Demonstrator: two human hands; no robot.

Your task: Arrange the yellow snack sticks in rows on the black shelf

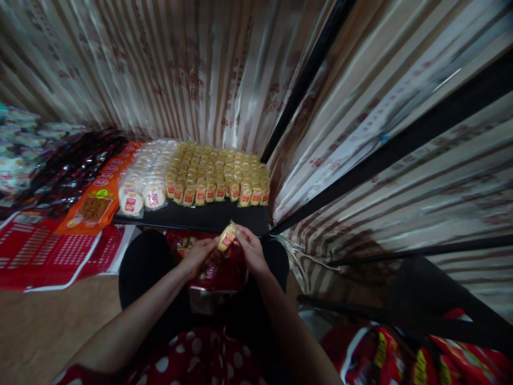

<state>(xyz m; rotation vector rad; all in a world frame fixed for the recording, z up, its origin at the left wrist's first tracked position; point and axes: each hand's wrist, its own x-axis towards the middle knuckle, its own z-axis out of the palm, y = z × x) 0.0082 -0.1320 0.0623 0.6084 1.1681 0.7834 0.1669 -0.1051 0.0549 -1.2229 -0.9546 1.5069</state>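
Note:
Between my two hands is a small wrapped snack cake (227,237), yellow with a red label in a clear wrapper. My left hand (200,253) grips its left side, and my right hand (249,247) pinches its upper right end. Below them, between my knees, a red bag (218,275) holds more small yellow packets, partly hidden by my hands. Just ahead, on a black shelf (196,215), several rows of the same wrapped snack cakes (218,174) stand packed closely together.
White round wrapped crackers (154,193) sit left of the rows. Farther left lie an orange snack packet (96,206), dark shiny packets (68,166) and a red printed sheet (44,251). Striped curtains (180,69) and black metal bars (385,144) enclose the right side. Red packets (393,353) lie lower right.

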